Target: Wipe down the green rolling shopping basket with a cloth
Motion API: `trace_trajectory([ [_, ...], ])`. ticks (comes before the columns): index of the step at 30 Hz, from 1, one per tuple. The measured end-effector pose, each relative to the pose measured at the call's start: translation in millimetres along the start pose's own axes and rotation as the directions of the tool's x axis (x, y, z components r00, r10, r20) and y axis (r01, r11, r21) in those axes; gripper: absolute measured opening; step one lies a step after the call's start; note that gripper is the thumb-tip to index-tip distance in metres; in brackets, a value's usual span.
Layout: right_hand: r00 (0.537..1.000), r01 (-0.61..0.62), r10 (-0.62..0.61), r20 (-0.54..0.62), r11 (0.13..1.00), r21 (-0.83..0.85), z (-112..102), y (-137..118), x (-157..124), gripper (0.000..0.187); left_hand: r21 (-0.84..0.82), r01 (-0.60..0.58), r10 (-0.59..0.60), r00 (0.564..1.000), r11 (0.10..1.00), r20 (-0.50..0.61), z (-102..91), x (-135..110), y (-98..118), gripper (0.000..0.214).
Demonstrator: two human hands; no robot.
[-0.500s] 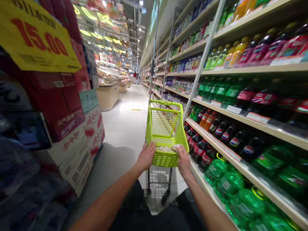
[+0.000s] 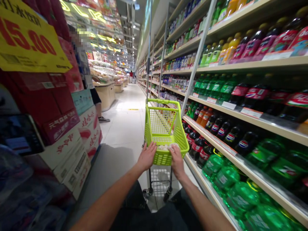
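Observation:
A lime-green shopping cart (image 2: 162, 134) with a lattice basket stands in front of me on dark wheeled legs. My left hand (image 2: 147, 156) is closed over the near left corner of its rim. Along the near edge, my right hand (image 2: 176, 160) has its fingers bent over the rim, touching a whitish item (image 2: 165, 147) that lies just inside. The fingers partly cover this item, and its kind does not show. Otherwise the basket's slatted floor is visible.
Drink shelves (image 2: 240, 107) run along the right, close beside the cart. Stacked cartons (image 2: 69, 147) with a yellow price sign (image 2: 29, 41) stand at left. A person's shoe (image 2: 104, 119) shows past them. The pale floor aisle (image 2: 120, 128) stretches ahead.
My right hand has shifted left along the near rim, closer to my left hand. A person has come into view beyond the cartons on the left. The view has turned slightly right.

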State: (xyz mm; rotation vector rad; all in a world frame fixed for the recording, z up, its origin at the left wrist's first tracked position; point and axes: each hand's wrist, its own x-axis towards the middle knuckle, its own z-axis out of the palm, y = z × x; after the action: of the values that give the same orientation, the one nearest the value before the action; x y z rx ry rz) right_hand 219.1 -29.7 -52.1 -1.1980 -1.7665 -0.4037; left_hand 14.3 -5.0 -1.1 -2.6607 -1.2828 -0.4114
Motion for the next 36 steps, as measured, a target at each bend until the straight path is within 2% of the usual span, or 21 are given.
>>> trace_trajectory([
  [2,0.994,0.096,-0.099,0.053,0.994,0.060,16.3,-23.5,1.6,0.050,0.003,-0.017,0.017,1.000,1.000,0.018,-1.2,-0.4,-2.5,0.049],
  [3,0.988,0.129,-0.135,0.070,0.989,0.074,17.8,-25.8,2.1,0.050,0.004,-0.024,0.024,0.999,1.000,0.029,-2.4,-0.9,-4.9,0.050],
  [5,0.989,0.128,-0.132,0.074,0.990,0.057,7.2,-11.0,1.6,0.047,0.000,-0.019,0.019,0.998,1.000,0.053,-5.3,-2.0,-10.2,0.052],
  [7,0.998,0.041,-0.041,0.039,0.999,0.015,-11.0,15.2,-0.4,0.045,-0.014,0.002,-0.001,0.998,1.000,0.069,-7.8,-2.4,-13.3,0.052],
  [9,0.997,-0.071,0.070,0.012,0.997,0.022,-21.3,30.0,-0.6,0.043,-0.047,0.034,-0.030,0.997,0.998,0.067,-9.8,-1.3,-11.6,0.050],
  [10,0.993,-0.119,0.119,0.013,0.991,0.054,-20.3,28.4,0.9,0.043,-0.079,0.054,-0.049,0.997,0.995,0.056,-10.7,0.0,-8.6,0.048],
  [12,0.979,-0.205,0.200,0.045,0.964,0.172,-7.8,7.9,8.2,0.042,-0.197,0.085,-0.081,0.996,0.977,0.028,-12.4,4.4,0.4,0.048],
  [14,0.953,-0.302,0.284,0.103,0.898,0.321,10.2,-24.1,20.5,0.040,-0.387,0.110,-0.110,0.994,0.915,0.023,-13.8,10.8,11.3,0.056],
  [16,0.909,-0.417,0.370,0.192,0.789,0.452,22.4,-50.7,34.5,0.042,-0.599,0.133,-0.151,0.988,0.790,0.020,-14.4,18.0,20.8,0.066],
  [18,0.871,-0.491,0.401,0.283,0.693,0.528,23.5,-62.3,46.4,0.047,-0.750,0.096,-0.181,0.983,0.654,-0.032,-14.8,25.3,26.7,0.070],
  [20,0.861,-0.508,0.399,0.315,0.657,0.557,16.1,-59.6,54.0,0.052,-0.812,0.026,-0.204,0.972,0.584,-0.115,-15.8,32.4,27.9,0.058],
  [21,0.861,-0.507,0.403,0.309,0.659,0.555,11.1,-54.8,56.3,0.053,-0.816,0.011,-0.226,0.963,0.578,-0.146,-16.9,36.0,26.6,0.050],
  [23,0.848,-0.528,0.459,0.265,0.689,0.496,2.9,-42.6,58.1,0.055,-0.802,0.065,-0.340,0.924,0.593,-0.176,-19.8,43.5,20.6,0.040],
  [26,0.820,-0.572,0.547,0.169,0.774,0.271,1.5,-25.7,54.5,0.059,-0.767,0.217,-0.555,0.805,0.604,-0.209,-21.2,52.8,11.1,0.044],
  [27,0.829,-0.560,0.538,0.154,0.805,0.198,3.6,-21.5,51.7,0.060,-0.745,0.243,-0.572,0.791,0.621,-0.219,-19.3,54.8,11.0,0.041],
  [28,0.843,-0.535,0.516,0.149,0.832,0.145,6.2,-18.1,48.5,0.061,-0.712,0.247,-0.542,0.811,0.658,-0.219,-15.9,56.3,13.5,0.036],
  [29,0.859,-0.507,0.489,0.151,0.854,0.118,8.6,-15.3,44.9,0.061,-0.663,0.225,-0.468,0.858,0.714,-0.213,-11.0,57.3,18.3,0.029],
  [31,0.878,-0.471,0.454,0.149,0.876,0.107,11.0,-10.6,38.4,0.059,-0.520,0.109,-0.216,0.965,0.847,-0.149,0.9,57.9,31.0,0.019],
  [32,0.881,-0.466,0.449,0.147,0.878,0.107,10.6,-8.2,36.0,0.058,-0.445,0.047,-0.105,0.989,0.895,-0.107,6.3,57.3,35.9,0.017],
  [34,0.881,-0.465,0.447,0.158,0.878,0.110,7.0,-2.5,33.2,0.058,-0.315,-0.051,0.039,0.998,0.948,-0.044,11.8,53.6,36.5,0.017],
  [36,0.879,-0.468,0.445,0.171,0.874,0.129,2.1,4.7,33.0,0.058,-0.249,-0.135,0.135,0.991,0.959,-0.014,8.3,46.7,22.4,0.019],
])
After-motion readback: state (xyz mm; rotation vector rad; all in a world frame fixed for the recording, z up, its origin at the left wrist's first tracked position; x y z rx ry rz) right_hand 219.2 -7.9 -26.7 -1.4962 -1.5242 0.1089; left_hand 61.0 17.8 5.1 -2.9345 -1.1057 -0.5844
